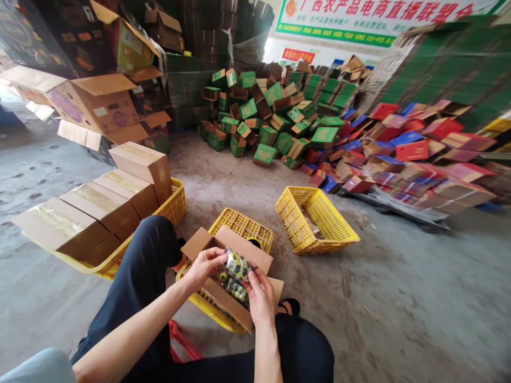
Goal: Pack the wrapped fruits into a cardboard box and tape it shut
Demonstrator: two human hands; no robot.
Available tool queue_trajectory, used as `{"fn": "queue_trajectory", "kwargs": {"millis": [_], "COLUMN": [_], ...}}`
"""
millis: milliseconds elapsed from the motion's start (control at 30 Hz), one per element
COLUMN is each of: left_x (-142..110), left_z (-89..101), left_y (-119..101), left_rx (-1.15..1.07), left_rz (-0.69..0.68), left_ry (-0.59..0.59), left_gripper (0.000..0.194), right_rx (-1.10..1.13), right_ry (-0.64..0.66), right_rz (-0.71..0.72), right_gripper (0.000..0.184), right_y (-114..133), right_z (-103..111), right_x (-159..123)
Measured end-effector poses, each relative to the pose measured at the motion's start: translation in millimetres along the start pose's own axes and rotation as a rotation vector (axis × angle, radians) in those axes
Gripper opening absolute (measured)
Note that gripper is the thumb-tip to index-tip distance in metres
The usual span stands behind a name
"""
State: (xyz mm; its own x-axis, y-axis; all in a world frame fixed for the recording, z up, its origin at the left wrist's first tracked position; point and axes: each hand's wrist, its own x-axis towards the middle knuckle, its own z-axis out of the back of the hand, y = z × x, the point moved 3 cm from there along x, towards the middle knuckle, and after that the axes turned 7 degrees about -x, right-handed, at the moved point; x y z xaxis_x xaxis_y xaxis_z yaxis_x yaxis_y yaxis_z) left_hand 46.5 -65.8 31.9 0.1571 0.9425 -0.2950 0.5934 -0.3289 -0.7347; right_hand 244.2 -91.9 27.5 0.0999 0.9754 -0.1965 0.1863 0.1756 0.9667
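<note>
Between my two hands is a clear plastic pack [238, 265] with green and dark round contents, perhaps fruit; I cannot make out the kind. My left hand [206, 267] pinches its left end, and my right hand [260, 294] grips its right end. Directly below stands an open cardboard box [250, 250] with its flaps spread. More such packs [237, 290] lie inside it, partly hidden by the held one. The box rests on an upturned yellow plastic crate [215, 311] between my knees.
Taped cartons [96, 199] fill a yellow crate [179, 202] on the left. Another yellow crate [317, 221] stands ahead to the right. Behind are heaped green boxes [264, 154], red and blue boxes [412, 151], and stacked printed cartons [96, 103]. A red plastic piece [183, 340] shows between my legs.
</note>
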Motion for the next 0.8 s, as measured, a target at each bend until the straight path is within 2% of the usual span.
{"fn": "queue_trajectory", "kwargs": {"millis": [267, 500, 700, 800], "left_x": [-1, 0, 2, 4], "left_z": [0.3, 1.6, 2.7, 3.9], "left_y": [3, 3, 0, 1], "left_rx": [-0.053, -0.012, 0.105, 0.146], "left_rz": [0.017, -0.024, -0.088, -0.110], "left_ry": [-0.025, -0.009, -0.023, -0.039], "left_gripper": [0.045, 0.042, 0.043, 0.043], "right_rx": [-0.110, -0.001, -0.212, -0.279], "right_ry": [0.027, -0.034, -0.117, -0.131], "right_rz": [0.085, 0.000, 0.134, 0.153], "right_gripper": [0.028, 0.032, 0.035, 0.039], "right_y": [-1, -2, -5, -6], "right_z": [6, 7, 13, 16], "right_x": [2, 4, 10, 11]}}
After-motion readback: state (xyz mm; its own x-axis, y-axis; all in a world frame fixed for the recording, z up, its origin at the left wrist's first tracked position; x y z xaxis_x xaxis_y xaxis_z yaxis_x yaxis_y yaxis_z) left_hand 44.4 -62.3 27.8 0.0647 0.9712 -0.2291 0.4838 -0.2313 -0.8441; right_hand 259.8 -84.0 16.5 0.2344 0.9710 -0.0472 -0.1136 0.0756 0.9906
